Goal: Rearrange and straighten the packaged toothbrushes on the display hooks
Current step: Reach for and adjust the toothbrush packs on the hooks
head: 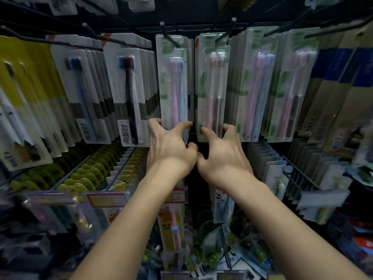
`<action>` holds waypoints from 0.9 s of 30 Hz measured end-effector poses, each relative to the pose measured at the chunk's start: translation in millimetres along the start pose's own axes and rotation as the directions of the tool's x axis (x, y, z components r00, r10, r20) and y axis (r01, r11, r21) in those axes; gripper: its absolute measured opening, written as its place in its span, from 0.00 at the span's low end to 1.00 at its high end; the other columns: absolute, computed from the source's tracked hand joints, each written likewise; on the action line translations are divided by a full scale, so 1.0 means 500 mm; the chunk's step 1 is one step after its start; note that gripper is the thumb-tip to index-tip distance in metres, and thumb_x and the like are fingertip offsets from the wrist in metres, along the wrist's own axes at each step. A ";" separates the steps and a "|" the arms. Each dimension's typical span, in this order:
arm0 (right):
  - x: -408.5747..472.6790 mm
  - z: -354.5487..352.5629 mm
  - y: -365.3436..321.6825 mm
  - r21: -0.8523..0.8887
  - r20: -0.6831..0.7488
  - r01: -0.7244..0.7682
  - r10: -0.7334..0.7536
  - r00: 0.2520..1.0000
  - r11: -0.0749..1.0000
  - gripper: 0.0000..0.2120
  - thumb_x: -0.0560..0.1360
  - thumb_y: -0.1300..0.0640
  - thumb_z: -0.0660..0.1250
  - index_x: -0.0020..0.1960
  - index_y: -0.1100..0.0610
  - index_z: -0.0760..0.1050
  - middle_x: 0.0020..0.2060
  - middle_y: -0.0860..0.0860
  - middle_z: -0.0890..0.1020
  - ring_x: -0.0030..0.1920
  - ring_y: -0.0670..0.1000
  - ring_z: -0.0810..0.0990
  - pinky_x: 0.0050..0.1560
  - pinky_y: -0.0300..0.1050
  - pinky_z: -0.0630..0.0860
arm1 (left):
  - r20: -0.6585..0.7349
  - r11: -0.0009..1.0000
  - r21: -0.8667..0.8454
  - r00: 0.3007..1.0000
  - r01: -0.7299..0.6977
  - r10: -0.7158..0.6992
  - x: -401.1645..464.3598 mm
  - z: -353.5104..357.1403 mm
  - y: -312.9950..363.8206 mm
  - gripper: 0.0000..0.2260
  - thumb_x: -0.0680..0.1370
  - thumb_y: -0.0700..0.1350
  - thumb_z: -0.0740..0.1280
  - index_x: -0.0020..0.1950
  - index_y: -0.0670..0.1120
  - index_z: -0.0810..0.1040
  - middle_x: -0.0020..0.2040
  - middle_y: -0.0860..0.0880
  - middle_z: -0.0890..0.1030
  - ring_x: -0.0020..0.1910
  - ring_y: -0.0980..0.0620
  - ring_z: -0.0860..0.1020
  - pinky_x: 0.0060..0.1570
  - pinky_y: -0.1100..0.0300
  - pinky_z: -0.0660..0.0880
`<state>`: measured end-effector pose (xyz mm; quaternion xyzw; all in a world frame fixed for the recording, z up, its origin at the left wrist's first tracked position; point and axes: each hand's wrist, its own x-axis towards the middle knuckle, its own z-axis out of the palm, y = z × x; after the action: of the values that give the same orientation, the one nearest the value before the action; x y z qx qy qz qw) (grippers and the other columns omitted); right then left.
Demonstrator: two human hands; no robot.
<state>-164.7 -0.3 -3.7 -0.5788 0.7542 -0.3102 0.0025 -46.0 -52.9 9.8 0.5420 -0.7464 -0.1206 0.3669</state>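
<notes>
Two green-and-clear toothbrush packs hang side by side on black hooks at the centre of the display. My left hand (pixel 169 144) grips the bottom of the left pack (pixel 174 83), which holds a pink and a blue brush; its fingers curl round both lower edges. My right hand (pixel 222 150) grips the bottom of the right pack (pixel 213 85), which holds a pink and a dark brush, with fingers curled at its lower corners. Both packs hang roughly upright, with more packs stacked behind them on the same hooks (pixel 167 33).
White packs with dark brushes (pixel 129 91) hang to the left, then yellow packs (pixel 22 98). More green packs (pixel 260 87) hang to the right, then blue and tan boxes (pixel 343 93). Lower hooks carry children's brushes (pixel 173 225) and price tags (pixel 107 199).
</notes>
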 end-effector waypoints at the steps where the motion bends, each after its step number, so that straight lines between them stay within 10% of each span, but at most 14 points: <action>1: -0.003 -0.003 -0.001 -0.002 0.001 -0.002 0.002 1.000 1.000 0.31 0.79 0.42 0.65 0.80 0.42 0.60 0.78 0.53 0.53 0.81 0.58 0.55 0.70 0.61 0.73 | -0.006 1.000 0.012 1.000 -0.002 0.002 -0.002 -0.003 0.001 0.22 0.79 0.53 0.69 0.73 0.66 0.72 0.70 0.51 0.54 0.67 0.41 0.73 0.55 0.51 0.78; 8: -0.025 -0.019 -0.002 0.044 -0.049 0.012 -0.010 0.999 0.999 0.22 0.79 0.45 0.67 0.70 0.46 0.67 0.64 0.51 0.59 0.59 0.61 0.77 0.53 0.53 0.78 | -0.047 0.999 0.030 0.999 -0.022 0.023 -0.024 -0.018 0.003 0.18 0.79 0.52 0.71 0.68 0.62 0.75 0.65 0.50 0.56 0.47 0.47 0.73 0.49 0.53 0.77; 16: -0.042 -0.026 -0.002 0.212 -0.176 0.045 -0.007 0.984 0.976 0.15 0.77 0.48 0.70 0.59 0.47 0.68 0.58 0.50 0.62 0.50 0.57 0.77 0.51 0.47 0.73 | -0.171 0.995 -0.100 0.985 -0.016 -0.001 -0.037 -0.030 -0.003 0.03 0.78 0.48 0.71 0.50 0.54 0.79 0.52 0.53 0.71 0.45 0.54 0.68 0.46 0.62 0.67; 27: -0.050 -0.038 -0.003 0.311 -0.345 0.113 0.002 0.938 0.944 0.23 0.79 0.50 0.71 0.64 0.50 0.59 0.60 0.48 0.67 0.53 0.46 0.68 0.52 0.41 0.67 | -0.265 0.974 -0.220 0.964 -0.052 -0.008 -0.046 -0.039 -0.010 0.18 0.75 0.60 0.75 0.51 0.52 0.71 0.45 0.57 0.74 0.43 0.63 0.73 0.41 0.59 0.72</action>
<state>-162.3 30.0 3.4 -0.5292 0.6645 -0.5261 -0.0411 -25.9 -30.0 11.2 0.4998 -0.6783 -0.1270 0.5234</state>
